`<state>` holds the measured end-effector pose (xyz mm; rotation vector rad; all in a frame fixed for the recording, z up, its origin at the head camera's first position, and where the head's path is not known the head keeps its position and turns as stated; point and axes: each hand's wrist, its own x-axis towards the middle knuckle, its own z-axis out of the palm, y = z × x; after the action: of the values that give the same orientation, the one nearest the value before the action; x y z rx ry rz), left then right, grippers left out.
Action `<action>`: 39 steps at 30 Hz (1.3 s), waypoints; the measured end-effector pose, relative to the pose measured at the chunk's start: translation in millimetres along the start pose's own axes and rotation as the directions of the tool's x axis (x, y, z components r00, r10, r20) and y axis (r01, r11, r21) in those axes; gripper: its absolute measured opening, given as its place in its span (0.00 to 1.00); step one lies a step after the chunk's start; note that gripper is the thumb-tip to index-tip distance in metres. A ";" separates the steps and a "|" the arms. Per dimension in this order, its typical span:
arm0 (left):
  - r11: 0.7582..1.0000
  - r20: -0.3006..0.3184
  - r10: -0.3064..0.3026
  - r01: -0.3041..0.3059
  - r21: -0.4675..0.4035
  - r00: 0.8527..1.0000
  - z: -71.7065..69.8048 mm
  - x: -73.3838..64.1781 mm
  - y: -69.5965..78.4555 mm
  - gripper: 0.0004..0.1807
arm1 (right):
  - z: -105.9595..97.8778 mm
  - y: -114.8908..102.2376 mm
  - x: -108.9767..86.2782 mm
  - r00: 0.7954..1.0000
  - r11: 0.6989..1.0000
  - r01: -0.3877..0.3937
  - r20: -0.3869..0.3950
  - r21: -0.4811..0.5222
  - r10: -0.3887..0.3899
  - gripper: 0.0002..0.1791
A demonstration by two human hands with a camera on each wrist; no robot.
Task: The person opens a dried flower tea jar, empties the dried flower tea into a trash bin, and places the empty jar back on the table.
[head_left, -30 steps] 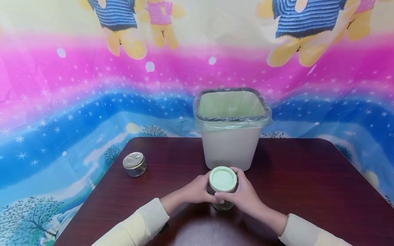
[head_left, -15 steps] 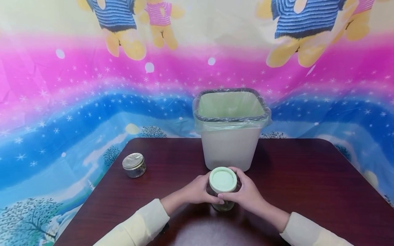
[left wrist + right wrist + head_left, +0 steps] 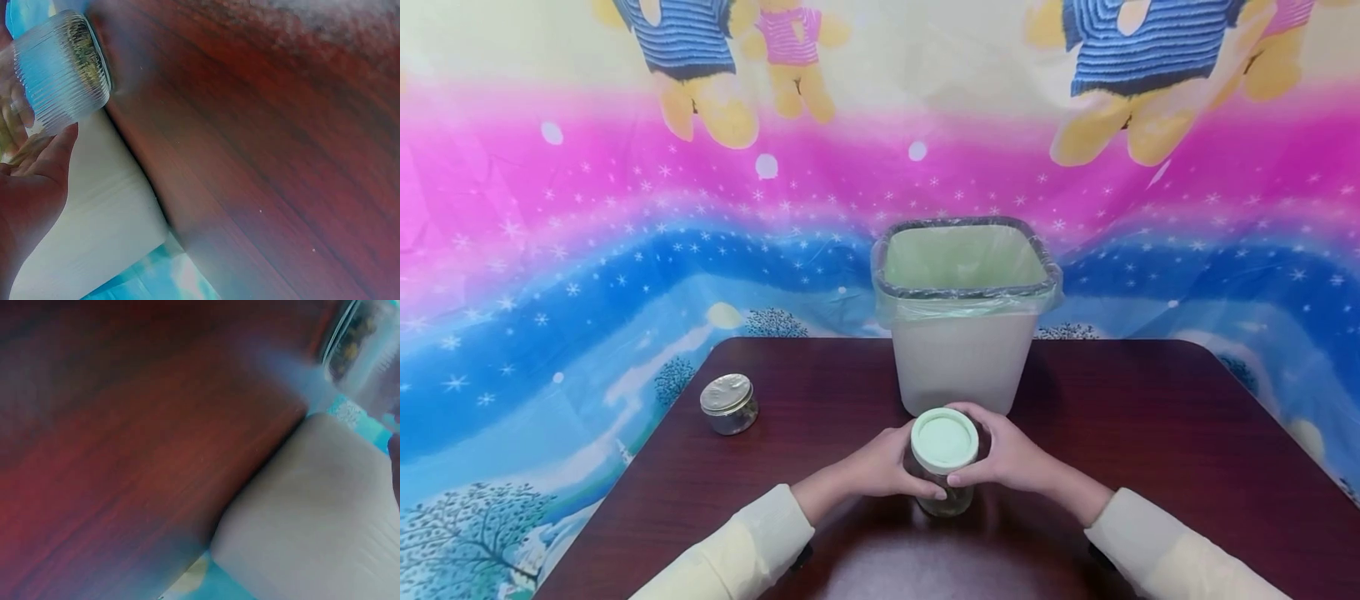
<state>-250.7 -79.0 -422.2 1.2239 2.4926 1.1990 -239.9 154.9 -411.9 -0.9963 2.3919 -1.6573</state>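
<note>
Jar (image 3: 59,75), cylindrical, clear ribbed glass; brownish bits (image 3: 85,55) at base; round pale-green lid (image 3: 944,439). Left hand (image 3: 887,465), fingers gripping jar at nine o'clock; right hand (image 3: 1006,452), likewise at three.

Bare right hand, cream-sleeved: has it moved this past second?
Yes: the right hand has turned, its thumb shifting rightward, judged against the whitish, plastic-lined tapered bin.

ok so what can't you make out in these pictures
Head: floor of the bin, hidden by its own front.
Left wrist: green lid, cut off by the left edge.
Right wrist: most of the right hand, cut off by the right edge.
Right wrist: contents of the held jar, too blurred to identify.
</note>
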 end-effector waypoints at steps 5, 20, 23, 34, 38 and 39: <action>1.000 0.002 0.001 -0.001 -0.008 1.000 0.3 -0.1 -1.0 0.44 | -7.3 4.1 5.8 0.994 0.998 0.039 0.100 0.055 -0.045 0.42; 1.000 0.007 0.020 -0.020 -0.001 1.000 2.0 0.3 -3.9 0.44 | -10.1 -1.0 3.7 0.991 0.998 0.045 0.122 0.052 -0.051 0.44; 0.999 0.008 0.033 -0.033 0.014 0.999 2.2 0.7 -4.4 0.44 | -5.0 -7.4 -1.7 0.999 1.000 0.022 0.041 -0.012 -0.021 0.45; 1.000 0.011 0.022 -0.022 0.012 1.000 2.1 0.1 -4.3 0.44 | 28.7 -29.3 -18.2 0.946 0.989 -0.138 -0.304 -0.051 0.116 0.43; 1.000 -0.001 0.027 -0.027 0.014 1.000 2.2 -0.2 -3.3 0.43 | 41.7 -32.8 -20.9 0.908 0.980 -0.196 -0.384 -0.040 0.166 0.45; 1.000 -0.001 0.025 -0.025 0.011 1.000 2.2 -0.3 -3.3 0.43 | 44.7 -33.4 -21.2 0.898 0.977 -0.212 -0.402 -0.036 0.180 0.46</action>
<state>-251.6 -79.0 -426.1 1.2607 2.4958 1.1939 -189.7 122.8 -408.1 -0.4285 2.7131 -1.8467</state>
